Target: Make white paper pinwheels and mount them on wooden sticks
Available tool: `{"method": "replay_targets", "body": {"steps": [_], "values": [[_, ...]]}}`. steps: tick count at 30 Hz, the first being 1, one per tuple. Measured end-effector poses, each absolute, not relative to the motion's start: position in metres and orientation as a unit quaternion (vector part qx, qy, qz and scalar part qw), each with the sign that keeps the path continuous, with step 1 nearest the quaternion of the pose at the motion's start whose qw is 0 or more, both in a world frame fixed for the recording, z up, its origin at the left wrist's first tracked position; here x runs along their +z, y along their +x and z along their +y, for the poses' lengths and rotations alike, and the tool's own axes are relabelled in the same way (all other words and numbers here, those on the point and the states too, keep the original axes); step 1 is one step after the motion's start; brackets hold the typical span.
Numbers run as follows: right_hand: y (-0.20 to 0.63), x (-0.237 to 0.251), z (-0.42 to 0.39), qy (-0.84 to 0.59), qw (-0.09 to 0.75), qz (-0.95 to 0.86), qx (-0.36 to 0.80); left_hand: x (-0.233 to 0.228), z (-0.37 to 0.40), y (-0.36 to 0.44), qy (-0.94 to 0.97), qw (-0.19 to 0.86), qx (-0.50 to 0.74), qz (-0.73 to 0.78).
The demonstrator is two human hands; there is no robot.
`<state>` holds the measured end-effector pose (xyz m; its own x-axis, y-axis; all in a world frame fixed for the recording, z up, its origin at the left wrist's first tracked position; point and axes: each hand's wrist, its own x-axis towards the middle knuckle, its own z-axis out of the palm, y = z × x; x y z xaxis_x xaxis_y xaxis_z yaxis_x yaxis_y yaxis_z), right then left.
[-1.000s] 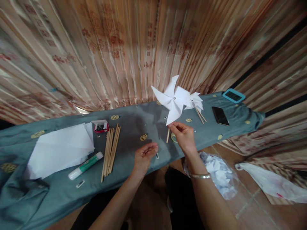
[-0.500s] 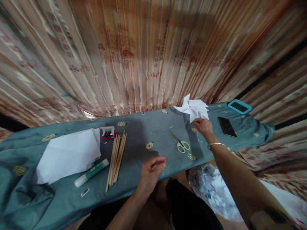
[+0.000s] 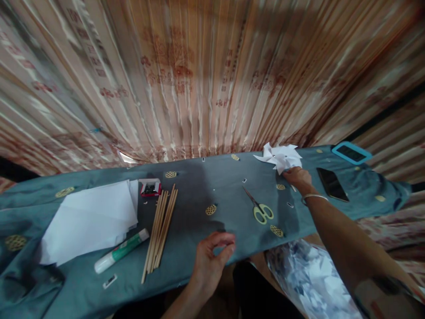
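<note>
At the table's back right, my right hand [image 3: 299, 178] is closed just below a white paper pinwheel [image 3: 280, 163], its fingers around what seems to be the stick. Two dark pin dots show among the overlapping blades, so a second pinwheel may lie there. My left hand [image 3: 215, 254] hovers over the front edge, holding nothing, with thumb and curled forefinger apart. Scissors with yellow-green handles [image 3: 263, 213] lie between the hands. Left of my left hand are several wooden sticks [image 3: 160, 230], a green-and-white glue stick [image 3: 121, 250] and a small red-and-white box [image 3: 150, 188] of dark pins.
A stack of white paper [image 3: 91, 219] covers the table's left part. Beyond my right hand lie a black phone [image 3: 332, 184] and a blue-framed device [image 3: 352, 152]. Below the front edge sits a clear plastic bag [image 3: 315, 279] of white scraps. A patterned curtain [image 3: 199, 88] hangs behind.
My right hand has lowered the pinwheel onto the table's back right. My left hand's thumb and forefinger have parted slightly. The view has shifted a little.
</note>
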<state>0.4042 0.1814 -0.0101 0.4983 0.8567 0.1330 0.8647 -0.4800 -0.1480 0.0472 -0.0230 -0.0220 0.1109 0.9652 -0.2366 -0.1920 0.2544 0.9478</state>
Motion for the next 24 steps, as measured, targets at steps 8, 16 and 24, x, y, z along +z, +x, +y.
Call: {"method": "replay_targets", "body": {"steps": [8,16,24], "values": [[0.385,0.008,0.142,-0.843,0.141,-0.519,-0.016,-0.014,-0.027,0.051,0.400,0.636,0.459,0.474],[0.257,-0.002,0.093,-0.693,0.294,-0.653,0.078,-0.012,-0.029,0.039,0.568,0.447,0.499,0.478],[0.110,-0.046,0.074,-0.494,0.335,-0.750,0.284,-0.013,-0.031,0.024,0.695,0.185,0.533,0.447]]}}
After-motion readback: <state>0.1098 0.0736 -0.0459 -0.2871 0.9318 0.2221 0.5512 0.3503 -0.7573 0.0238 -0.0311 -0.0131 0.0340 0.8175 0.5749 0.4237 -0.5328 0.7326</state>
